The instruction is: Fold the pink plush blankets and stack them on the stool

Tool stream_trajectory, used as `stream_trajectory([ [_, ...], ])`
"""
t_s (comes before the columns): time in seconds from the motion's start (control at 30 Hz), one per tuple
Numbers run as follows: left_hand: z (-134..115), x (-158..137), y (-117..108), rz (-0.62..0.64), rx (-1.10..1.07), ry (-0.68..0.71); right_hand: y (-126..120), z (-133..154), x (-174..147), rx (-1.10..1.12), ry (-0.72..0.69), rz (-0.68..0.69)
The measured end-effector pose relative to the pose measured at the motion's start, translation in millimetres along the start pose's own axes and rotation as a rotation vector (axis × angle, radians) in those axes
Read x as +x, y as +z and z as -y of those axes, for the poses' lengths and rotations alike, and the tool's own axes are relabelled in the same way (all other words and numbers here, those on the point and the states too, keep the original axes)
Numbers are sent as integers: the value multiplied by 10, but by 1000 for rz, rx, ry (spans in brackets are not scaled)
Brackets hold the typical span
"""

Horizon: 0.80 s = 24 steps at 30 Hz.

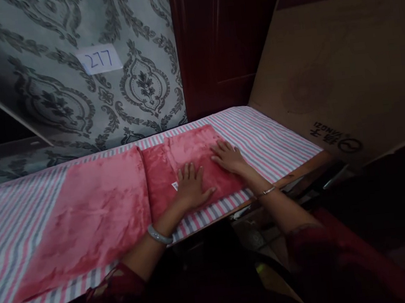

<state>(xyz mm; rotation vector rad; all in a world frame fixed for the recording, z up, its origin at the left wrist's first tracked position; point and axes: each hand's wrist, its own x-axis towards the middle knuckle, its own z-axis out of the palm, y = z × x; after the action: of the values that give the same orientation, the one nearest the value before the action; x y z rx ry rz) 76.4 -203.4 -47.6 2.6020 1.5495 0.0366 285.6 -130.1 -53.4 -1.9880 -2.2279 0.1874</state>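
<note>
One pink cloth point(121, 203) lies lengthwise on a striped sheet point(261, 131), in front of the patterned wall point(144, 80) and left of a carton point(340, 55). Its right part point(158, 175) bears both palms: the left hand point(192, 189) rests near the front edge, beside a small white tag point(175, 186); the right hand point(228, 157) rests farther right and back. They are apart from each other, fingers spread, gripping nothing. Work is judged partly done. A lighter flap point(191, 144) on the right part suggests folded layers; their number cannot be told. A crosswise edge divides this from the left part point(97, 215), which lies broad and mostly flat, mildly wrinkled, its outer side slanting. On this evidence, folding seems advanced at right, with the left part outstanding.
</note>
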Motion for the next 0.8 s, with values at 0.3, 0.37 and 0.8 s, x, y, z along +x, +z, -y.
stream_trajectory([
  [0.3,59,-41,183,-35,-36,16,237,-41,-249,-52,-2,-30],
  [0.37,51,-54,172,-40,-39,20,245,-43,-240,-60,0,-44],
  [0.8,149,-347,-19,-9,-239,145,468,-136,-199,-120,-20,-130],
])
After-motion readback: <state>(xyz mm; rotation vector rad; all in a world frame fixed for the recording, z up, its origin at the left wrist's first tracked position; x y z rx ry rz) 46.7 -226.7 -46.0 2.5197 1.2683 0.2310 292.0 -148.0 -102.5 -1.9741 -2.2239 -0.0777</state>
